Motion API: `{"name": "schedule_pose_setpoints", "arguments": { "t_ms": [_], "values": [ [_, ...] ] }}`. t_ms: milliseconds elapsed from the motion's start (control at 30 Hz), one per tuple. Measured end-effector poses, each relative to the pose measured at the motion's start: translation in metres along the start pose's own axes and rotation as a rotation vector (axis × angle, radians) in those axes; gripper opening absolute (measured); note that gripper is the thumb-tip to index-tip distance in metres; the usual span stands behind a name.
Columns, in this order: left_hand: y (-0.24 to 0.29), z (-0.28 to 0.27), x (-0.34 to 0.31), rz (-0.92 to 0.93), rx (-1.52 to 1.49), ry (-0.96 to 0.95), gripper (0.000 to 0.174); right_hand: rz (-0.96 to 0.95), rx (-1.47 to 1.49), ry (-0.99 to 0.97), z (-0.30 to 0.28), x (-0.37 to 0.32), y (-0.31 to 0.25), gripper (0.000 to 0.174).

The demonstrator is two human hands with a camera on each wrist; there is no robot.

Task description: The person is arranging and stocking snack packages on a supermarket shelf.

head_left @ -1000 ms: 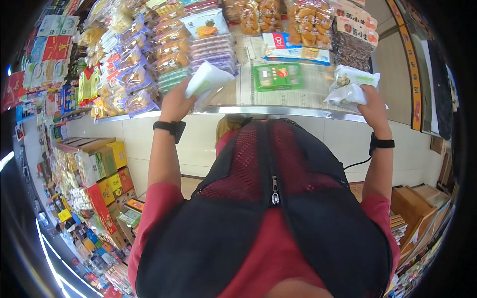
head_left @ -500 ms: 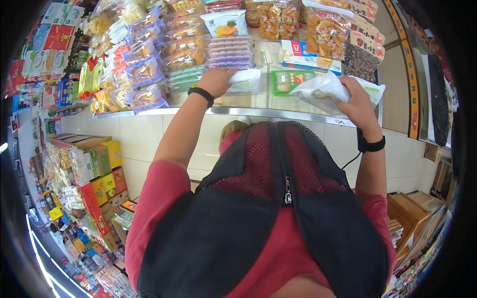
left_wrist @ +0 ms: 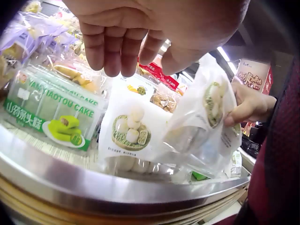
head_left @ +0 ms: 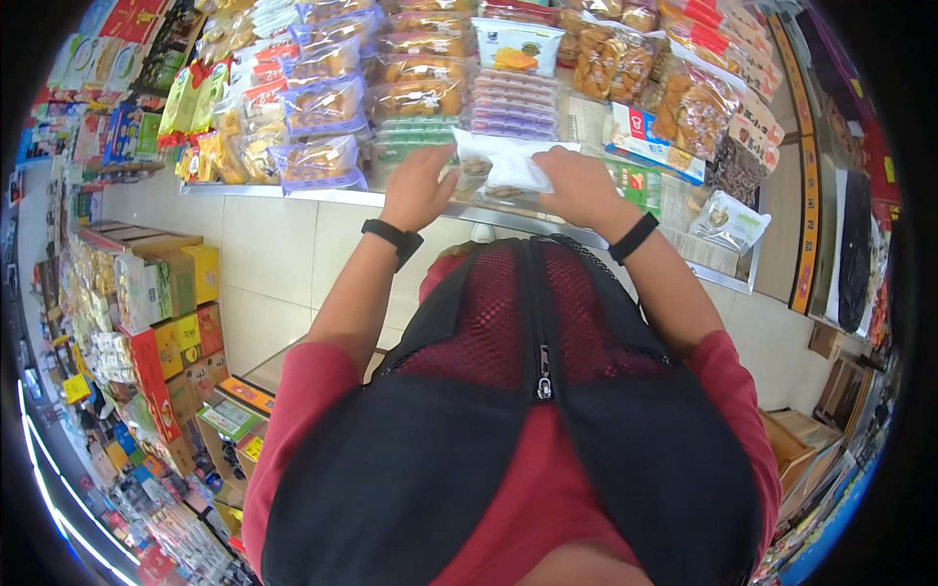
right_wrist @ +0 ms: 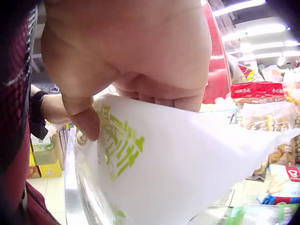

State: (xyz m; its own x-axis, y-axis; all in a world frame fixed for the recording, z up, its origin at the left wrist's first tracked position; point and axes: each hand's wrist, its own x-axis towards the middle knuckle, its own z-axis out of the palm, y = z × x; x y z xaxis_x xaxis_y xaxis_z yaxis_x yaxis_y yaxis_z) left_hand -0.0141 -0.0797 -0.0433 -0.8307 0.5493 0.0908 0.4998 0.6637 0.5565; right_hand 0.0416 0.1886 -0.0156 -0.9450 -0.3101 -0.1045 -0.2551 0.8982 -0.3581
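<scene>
My right hand (head_left: 589, 190) pinches the top of a white bag of round cakes (right_wrist: 164, 159), its thumb on the face with green print. The held bag hangs near the counter's front edge. Just left of it, and partly overlapped by it, another white bag of round cakes (left_wrist: 126, 126) with a picture of pale balls stands on the counter. My left hand (head_left: 420, 188) hovers by this second bag, fingers extended and holding nothing. Beside that hand are green-printed clear boxes of cakes (left_wrist: 51, 110).
A metal strip (head_left: 342, 195) edges the counter. Stacked purple cake packs (head_left: 513, 103) and bagged pastries (head_left: 322, 107) fill the left and back. Toward the right lie a green box (head_left: 640, 186), a blue-and-white packet (head_left: 655, 142) and one more white bag (head_left: 731, 223).
My left hand has set its white bag down beside the green boxes and let go. My right hand has lifted a white bag from the counter's right end and brought it left beside that bag.
</scene>
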Motion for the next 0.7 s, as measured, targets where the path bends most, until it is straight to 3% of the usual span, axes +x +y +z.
{"name": "schedule_pose_setpoints", "arguments": {
  "t_ms": [167, 300, 567, 633, 700],
  "values": [
    [-0.020, 0.019, -0.017, -0.021, -0.119, -0.156, 0.064, 0.002, -0.093, 0.027, 0.037, 0.020, -0.020, 0.038],
    [-0.029, 0.031, -0.008, -0.098, -0.185, -0.246, 0.063, -0.017, -0.017, 0.136, 0.040, 0.013, -0.021, 0.040],
    [-0.047, 0.068, 0.005, -0.148, -0.281, -0.246, 0.051, 0.487, 0.104, 0.351, 0.002, -0.073, 0.046, 0.038],
    [-0.045, 0.068, 0.003, -0.190, -0.259, -0.262, 0.052, 0.677, 0.153, 0.409, -0.004, -0.105, 0.068, 0.039],
    [-0.052, 0.061, 0.020, -0.160, -0.303, -0.253, 0.055, 0.724, 0.090, 0.534, 0.001, -0.126, 0.107, 0.039]
  ]
}}
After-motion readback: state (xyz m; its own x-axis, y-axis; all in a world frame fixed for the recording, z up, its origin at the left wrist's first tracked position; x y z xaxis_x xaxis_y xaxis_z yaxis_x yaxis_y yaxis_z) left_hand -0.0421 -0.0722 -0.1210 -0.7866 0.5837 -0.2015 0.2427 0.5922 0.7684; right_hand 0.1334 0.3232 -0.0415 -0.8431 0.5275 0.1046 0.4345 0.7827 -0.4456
